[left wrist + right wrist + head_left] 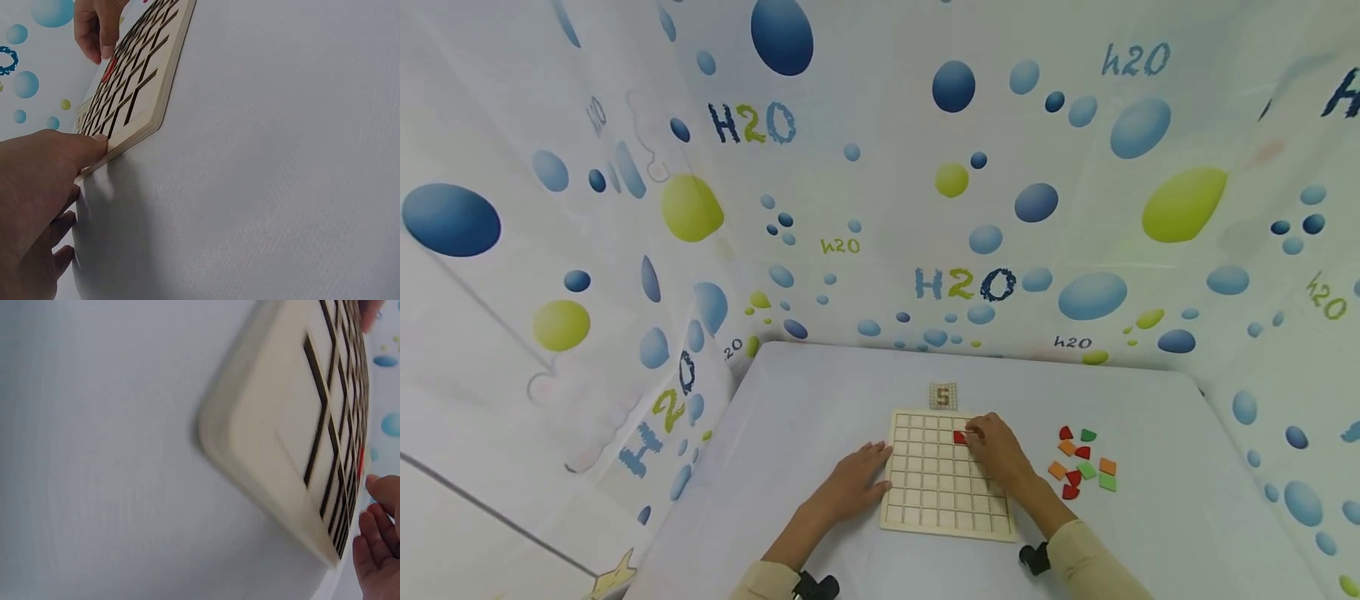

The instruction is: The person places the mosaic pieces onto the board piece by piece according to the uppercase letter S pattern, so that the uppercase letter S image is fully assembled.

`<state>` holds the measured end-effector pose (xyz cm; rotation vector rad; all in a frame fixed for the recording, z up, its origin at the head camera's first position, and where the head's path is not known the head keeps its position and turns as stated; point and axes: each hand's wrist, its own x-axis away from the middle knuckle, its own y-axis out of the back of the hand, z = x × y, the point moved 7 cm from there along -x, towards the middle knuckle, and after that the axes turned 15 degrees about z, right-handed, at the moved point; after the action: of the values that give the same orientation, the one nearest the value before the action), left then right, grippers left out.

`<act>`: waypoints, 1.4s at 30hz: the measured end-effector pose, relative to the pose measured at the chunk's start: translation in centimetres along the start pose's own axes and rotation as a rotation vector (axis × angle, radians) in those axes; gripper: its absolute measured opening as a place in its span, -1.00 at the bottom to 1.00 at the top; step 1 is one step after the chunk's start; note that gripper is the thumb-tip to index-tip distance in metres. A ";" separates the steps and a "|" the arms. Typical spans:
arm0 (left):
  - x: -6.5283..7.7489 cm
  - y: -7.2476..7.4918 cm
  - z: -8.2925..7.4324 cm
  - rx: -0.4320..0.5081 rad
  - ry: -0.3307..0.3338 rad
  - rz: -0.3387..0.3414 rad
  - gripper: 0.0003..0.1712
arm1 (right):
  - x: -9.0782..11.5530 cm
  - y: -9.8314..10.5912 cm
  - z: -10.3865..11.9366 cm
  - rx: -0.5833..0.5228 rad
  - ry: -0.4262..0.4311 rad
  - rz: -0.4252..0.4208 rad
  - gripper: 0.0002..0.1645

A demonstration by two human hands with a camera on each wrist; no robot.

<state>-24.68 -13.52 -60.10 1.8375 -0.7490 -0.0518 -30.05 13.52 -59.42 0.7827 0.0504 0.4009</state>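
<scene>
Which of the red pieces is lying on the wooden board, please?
The red piece beside the right hand, near the far edge of the wooden board; the other red pieces lie on the table.

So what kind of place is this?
Probably a small tabletop play or activity corner: there's a white-covered table, a curtain-like, bubble-printed backdrop, and a wooden grid board with colorful pieces nearby.

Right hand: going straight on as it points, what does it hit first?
Likely the red piece on the wooden grid board, just ahead of the right hand; depth is unclear, so they may already touch.
</scene>
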 end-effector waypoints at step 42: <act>-0.6 0.2 -0.5 0.046 -0.008 -0.012 -0.26 | 6.2 10.5 -10.6 0.134 -0.172 0.019 -0.63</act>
<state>-25.05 -12.86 -59.88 1.8861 -0.7504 -0.0501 -29.87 29.60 -59.02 0.9476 -0.0917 0.3493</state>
